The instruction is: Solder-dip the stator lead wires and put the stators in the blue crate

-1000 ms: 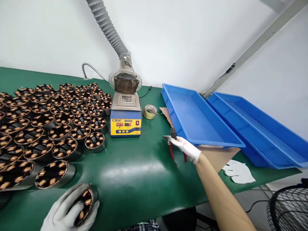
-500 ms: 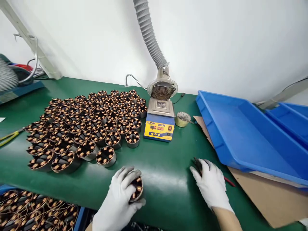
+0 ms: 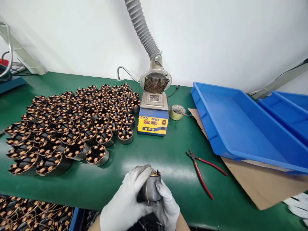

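Both of my hands wear white gloves and hold one motor stator point(image 3: 152, 189), a grey metal ring with copper windings, near the front edge of the green bench. My left hand point(image 3: 132, 195) wraps its left side and top rim. On the right side, my right hand point(image 3: 167, 203) grips it with the thumb against the metal wall. A thin wire hangs down its side. Red-handled pliers point(image 3: 201, 173) lie on the bench to the right, jaws pointing away, touched by neither hand. Many more stators point(image 3: 97, 155) stand in rows on the left.
A blue and yellow solder pot point(image 3: 153, 123) sits at the back under a grey exhaust hose point(image 3: 143, 29). Beside it is a small round tub point(image 3: 177, 113). Blue trays point(image 3: 240, 118) rest on cardboard point(image 3: 255, 187) at right. A crate of wired stators point(image 3: 36, 211) is at lower left.
My right hand has let go of the pliers and moved left onto the stator. The stator has been turned so its outer wall faces me. The view has shifted slightly right.
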The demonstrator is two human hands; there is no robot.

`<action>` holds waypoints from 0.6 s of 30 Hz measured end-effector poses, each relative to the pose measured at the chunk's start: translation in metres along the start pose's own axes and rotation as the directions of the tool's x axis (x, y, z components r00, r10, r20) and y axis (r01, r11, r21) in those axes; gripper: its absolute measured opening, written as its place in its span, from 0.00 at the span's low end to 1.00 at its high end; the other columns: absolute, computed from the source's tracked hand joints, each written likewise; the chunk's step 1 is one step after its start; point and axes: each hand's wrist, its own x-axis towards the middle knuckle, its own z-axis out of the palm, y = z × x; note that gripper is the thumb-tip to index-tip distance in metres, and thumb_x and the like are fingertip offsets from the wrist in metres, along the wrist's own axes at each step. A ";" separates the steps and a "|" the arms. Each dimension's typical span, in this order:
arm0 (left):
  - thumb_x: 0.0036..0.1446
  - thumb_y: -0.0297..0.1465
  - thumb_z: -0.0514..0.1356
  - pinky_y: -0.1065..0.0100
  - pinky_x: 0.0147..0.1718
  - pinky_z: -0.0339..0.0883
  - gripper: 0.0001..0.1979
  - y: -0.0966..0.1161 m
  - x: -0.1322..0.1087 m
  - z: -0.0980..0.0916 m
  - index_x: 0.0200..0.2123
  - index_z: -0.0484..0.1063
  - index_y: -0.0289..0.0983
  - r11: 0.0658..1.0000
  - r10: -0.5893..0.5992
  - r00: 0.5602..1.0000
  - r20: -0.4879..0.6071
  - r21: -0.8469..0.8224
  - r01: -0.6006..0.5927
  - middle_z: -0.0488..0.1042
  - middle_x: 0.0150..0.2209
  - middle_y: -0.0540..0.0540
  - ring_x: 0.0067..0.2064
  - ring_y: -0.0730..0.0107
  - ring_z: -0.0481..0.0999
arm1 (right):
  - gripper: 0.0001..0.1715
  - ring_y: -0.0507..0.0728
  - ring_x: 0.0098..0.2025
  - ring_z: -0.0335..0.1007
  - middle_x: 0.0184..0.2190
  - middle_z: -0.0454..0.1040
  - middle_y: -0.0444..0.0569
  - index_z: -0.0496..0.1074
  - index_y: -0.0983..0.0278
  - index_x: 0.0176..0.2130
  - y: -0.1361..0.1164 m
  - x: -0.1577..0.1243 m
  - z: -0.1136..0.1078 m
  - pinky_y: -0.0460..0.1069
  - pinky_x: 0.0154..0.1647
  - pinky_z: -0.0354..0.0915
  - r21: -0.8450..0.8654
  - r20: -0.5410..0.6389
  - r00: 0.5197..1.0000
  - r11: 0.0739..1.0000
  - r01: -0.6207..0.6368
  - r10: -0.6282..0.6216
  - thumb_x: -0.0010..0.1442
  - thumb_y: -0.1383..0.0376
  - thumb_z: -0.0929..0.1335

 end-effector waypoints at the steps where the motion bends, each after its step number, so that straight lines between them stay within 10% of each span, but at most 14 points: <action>1: 0.44 0.33 0.65 0.52 0.52 0.67 0.27 0.002 0.002 0.001 0.51 0.68 0.42 0.988 -0.083 0.996 -0.037 -0.134 0.078 0.73 0.51 0.41 0.53 0.53 0.70 | 0.21 0.62 0.45 0.70 0.39 0.76 0.50 0.73 0.60 0.41 0.000 0.001 0.000 0.59 0.51 0.63 0.011 0.001 1.000 1.000 -0.004 0.004 0.46 0.59 0.74; 4: 0.50 0.41 0.60 0.63 0.28 0.76 0.14 0.005 0.015 0.004 0.37 0.75 0.39 0.737 -0.435 0.900 -0.011 -0.578 0.349 0.79 0.37 0.45 0.31 0.62 0.79 | 0.21 0.62 0.42 0.72 0.37 0.76 0.51 0.73 0.63 0.41 0.001 0.002 0.002 0.59 0.47 0.65 0.028 0.013 0.999 0.999 -0.045 0.045 0.46 0.59 0.74; 6: 0.49 0.45 0.60 0.72 0.08 0.61 0.18 0.005 0.027 0.007 0.35 0.73 0.37 0.475 -0.594 0.798 0.103 -0.755 0.451 0.78 0.27 0.48 0.13 0.74 0.67 | 0.22 0.62 0.37 0.73 0.33 0.77 0.53 0.74 0.66 0.40 0.000 0.004 0.003 0.58 0.43 0.68 0.028 0.042 0.995 0.996 -0.089 0.087 0.46 0.57 0.73; 9: 0.49 0.45 0.61 0.76 0.13 0.63 0.18 -0.001 0.038 0.011 0.35 0.71 0.37 0.300 -0.654 0.755 0.043 -0.902 0.311 0.74 0.23 0.52 0.15 0.79 0.66 | 0.25 0.59 0.30 0.73 0.30 0.76 0.54 0.75 0.69 0.38 -0.005 0.004 0.004 0.53 0.33 0.70 0.052 0.084 0.987 0.989 -0.140 0.135 0.47 0.52 0.71; 12: 0.45 0.40 0.65 0.68 0.42 0.70 0.22 -0.010 0.030 0.013 0.43 0.70 0.38 0.465 -0.586 0.806 -0.086 -0.850 0.248 0.78 0.36 0.46 0.41 0.66 0.76 | 0.27 0.56 0.28 0.74 0.32 0.77 0.53 0.74 0.66 0.39 -0.010 0.002 0.003 0.50 0.27 0.70 -0.275 -0.080 0.995 0.958 -0.076 0.056 0.53 0.47 0.65; 16: 0.24 0.26 0.71 0.52 0.59 0.53 0.50 -0.010 0.009 0.008 0.57 0.62 0.39 0.836 -0.329 0.929 0.171 -0.406 0.370 0.64 0.58 0.39 0.59 0.47 0.62 | 0.23 0.55 0.37 0.75 0.38 0.77 0.53 0.74 0.67 0.35 -0.011 -0.002 0.001 0.48 0.27 0.72 -0.885 -0.202 0.966 0.453 -0.111 -0.158 0.58 0.52 0.61; 18: 0.27 0.26 0.70 0.52 0.58 0.54 0.43 -0.005 0.009 0.003 0.54 0.67 0.40 0.840 -0.347 0.923 0.165 -0.384 0.384 0.68 0.56 0.41 0.57 0.48 0.64 | 0.30 0.55 0.36 0.75 0.40 0.77 0.54 0.74 0.68 0.36 -0.010 -0.001 0.000 0.49 0.24 0.71 -0.794 -0.210 0.971 0.599 -0.103 -0.113 0.60 0.49 0.56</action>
